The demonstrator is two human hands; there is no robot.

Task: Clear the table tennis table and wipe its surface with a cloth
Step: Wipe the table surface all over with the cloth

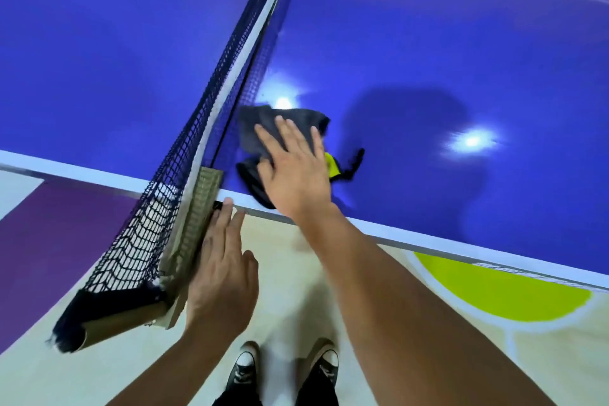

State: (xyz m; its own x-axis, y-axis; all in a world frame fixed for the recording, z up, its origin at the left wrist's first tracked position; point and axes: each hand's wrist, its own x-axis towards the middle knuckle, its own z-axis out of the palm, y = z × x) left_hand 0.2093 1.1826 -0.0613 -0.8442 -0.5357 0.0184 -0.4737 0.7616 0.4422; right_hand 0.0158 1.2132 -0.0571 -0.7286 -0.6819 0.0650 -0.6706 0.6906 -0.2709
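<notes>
Head view: right hand (296, 171) lies flat atop cloth (260, 125), seemingly pressing it.

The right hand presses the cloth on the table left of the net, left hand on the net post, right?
No: in the head view the cloth lies right of the net, not left. The right hand does press it on the table, left hand on the net post.

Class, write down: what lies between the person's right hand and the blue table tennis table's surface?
In the head view, a crumpled dark grey cloth lies between the flat right hand and the blue table tennis table's surface.
</notes>
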